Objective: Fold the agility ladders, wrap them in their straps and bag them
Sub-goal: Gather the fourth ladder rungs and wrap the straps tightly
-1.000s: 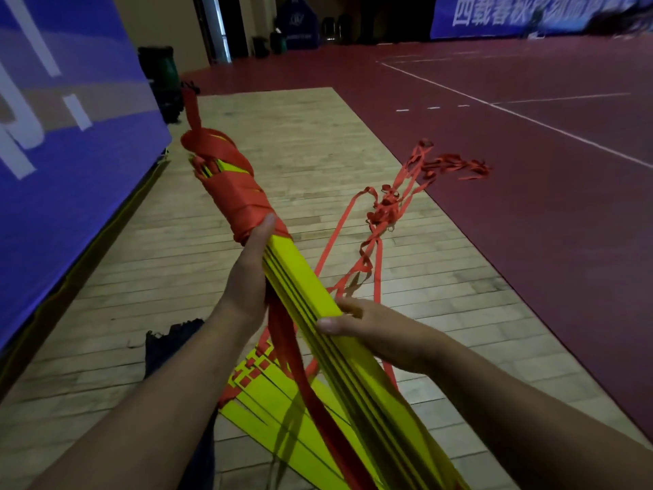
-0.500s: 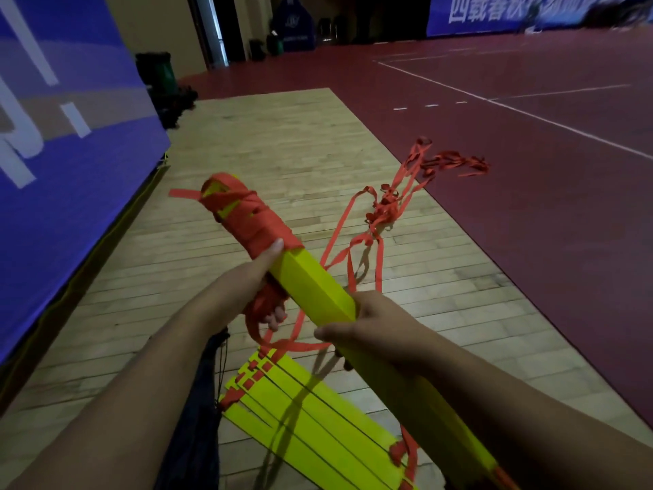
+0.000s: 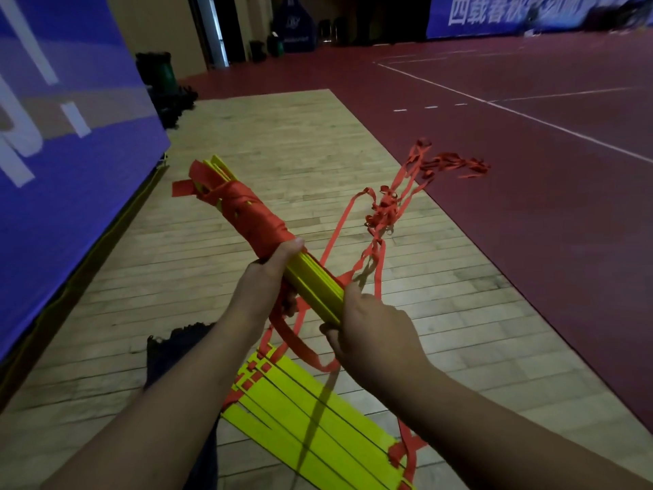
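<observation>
Left hand (image 3: 268, 282): fingers curled round the folded ladder (image 3: 315, 288), thumb against its wrapped red strap (image 3: 251, 215).
Right hand (image 3: 375, 334): clenched round the same ladder's nearer part, which was held above the wooden floor (image 3: 282, 146).

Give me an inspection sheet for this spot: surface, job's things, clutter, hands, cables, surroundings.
Surface: wooden floor strip, bordered on the right by red court flooring.
Job's things: folded ladder bundle held up, its far end wound in red strap; loose strap tail trails in a tangle across the floor; second ladder lies flat below the hands; dark fabric item, possibly the bag, beside it.
Clutter: nothing seen.
Hands: left hand grips the bundle at the wrap's edge; right hand grips it nearer the body.
Cables: nothing seen.
Surroundings: blue panel on the left; dark gear by the far wall; blue banner with white characters beyond.
</observation>
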A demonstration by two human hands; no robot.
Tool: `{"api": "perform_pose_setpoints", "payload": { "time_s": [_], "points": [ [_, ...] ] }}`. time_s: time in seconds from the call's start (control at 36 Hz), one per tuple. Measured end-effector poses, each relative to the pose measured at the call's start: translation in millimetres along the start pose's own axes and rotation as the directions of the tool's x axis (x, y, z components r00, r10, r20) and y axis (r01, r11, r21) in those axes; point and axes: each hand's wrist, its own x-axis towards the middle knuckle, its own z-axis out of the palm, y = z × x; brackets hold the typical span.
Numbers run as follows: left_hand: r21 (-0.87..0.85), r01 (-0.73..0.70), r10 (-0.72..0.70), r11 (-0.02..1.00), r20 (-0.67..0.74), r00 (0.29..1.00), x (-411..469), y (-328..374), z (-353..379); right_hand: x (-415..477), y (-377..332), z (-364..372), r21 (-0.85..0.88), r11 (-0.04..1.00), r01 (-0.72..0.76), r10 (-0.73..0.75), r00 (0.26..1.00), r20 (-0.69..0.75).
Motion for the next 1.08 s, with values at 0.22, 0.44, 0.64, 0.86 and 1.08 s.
{"api": "perform_pose_setpoints", "payload": {
  "time_s": [0.22,0.44,0.64,0.86,1.08],
  "points": [
    [-0.174,-0.148,0.145,0.974,-0.032,0.989,-2.1,8.7,-9.1,12.6,12.5,-14.5,0.687,0.705,-0.176,-0.063,0.949,0.309],
    [-0.188,-0.215,0.238,0.958,0.106,0.966,-3.0,5.8,-8.2,6.4,11.2,-0.8,0.817,0.440,-0.372,-0.282,0.807,0.519],
    [-0.076,-0.092,0.115,0.993,0.402,0.909,8.1,13.1,-34.8,10.6,12.8,-11.3,0.807,0.557,-0.196,-0.166,0.926,0.340],
    [0.301,-0.173,0.002,0.938,0.494,0.869,6.1,16.2,-41.6,24.5,19.6,-20.0,0.652,0.746,-0.138,0.040,0.986,0.162],
    [0.001,0.115,-0.115,0.993,0.056,0.992,1.5,-6.0,6.1,14.6,17.3,5.2,0.191,0.982,-0.009,-0.004,0.998,0.068]
  ]
}}
